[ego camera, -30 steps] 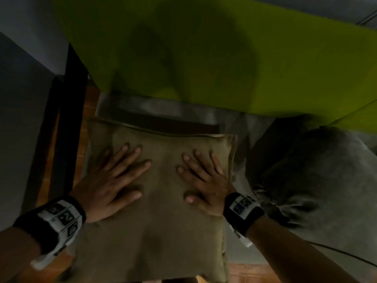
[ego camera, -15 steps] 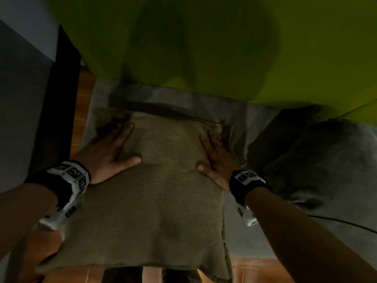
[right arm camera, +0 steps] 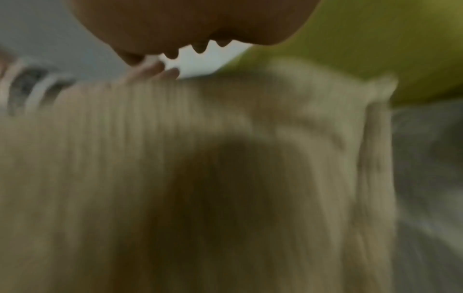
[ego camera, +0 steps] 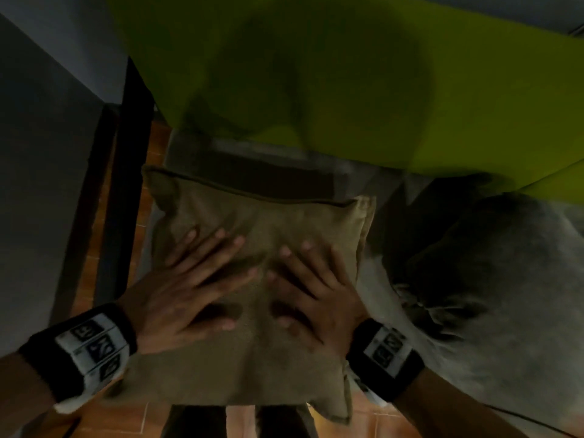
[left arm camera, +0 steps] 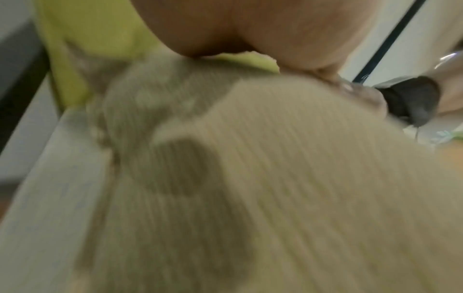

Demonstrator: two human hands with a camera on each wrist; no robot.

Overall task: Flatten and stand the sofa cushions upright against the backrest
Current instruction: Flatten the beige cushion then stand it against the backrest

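The left hand (ego camera: 186,298) and right hand (ego camera: 316,298) lie flat, fingers spread and straight, palms down side by side on the middle of the tan cushion (ego camera: 252,358), gripping nothing. The cushion lies flat on the grey sofa seat (ego camera: 373,279), near its left end, its far edge short of the yellow-green backrest (ego camera: 347,90). To flatten it well, I would press evenly and sweep from the centre out toward the corners, then tip it up against the backrest. A grey cushion (ego camera: 489,295) slumps just right of it. Orange floor tiles (ego camera: 132,418) show below; a dark frame (ego camera: 126,184) stands at left.
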